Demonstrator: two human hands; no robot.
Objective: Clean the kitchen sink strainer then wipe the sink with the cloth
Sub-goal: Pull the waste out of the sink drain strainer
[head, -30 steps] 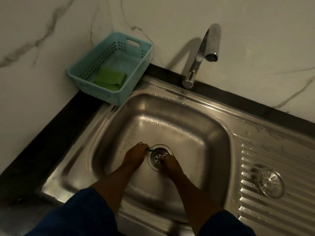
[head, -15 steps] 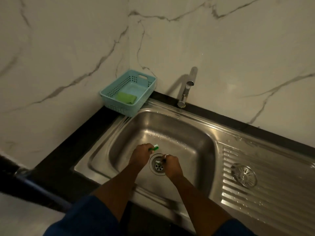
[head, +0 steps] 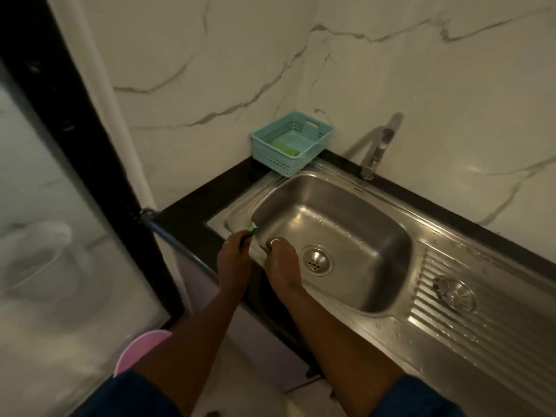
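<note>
My left hand [head: 233, 261] grips a small green brush [head: 252, 227], its head pointing up over the left rim of the steel sink [head: 391, 233]. Beside it, my right hand [head: 284, 261] has its fingertips pinched on what looks like a small dark scrap [head: 265, 250]; I cannot make out what it is. Both hands are left of the open drain [head: 316, 260]. The round strainer [head: 455, 294] lies on the ribbed drainboard at the right. A folded green cloth [head: 285, 148] lies in the teal basket [head: 319, 145] behind the sink.
A faucet [head: 379, 147] rises from the back rim against the marble wall. A black counter [head: 186, 218] borders the sink on the left. A dark-framed glass door [head: 75, 164] stands at the far left, and a pink object [head: 141, 347] lies on the floor below.
Both hands have drawn away from the drain leftward to the sink's left rim, the brush still in my left hand. The view has pulled back and swung left, showing the door and floor.
</note>
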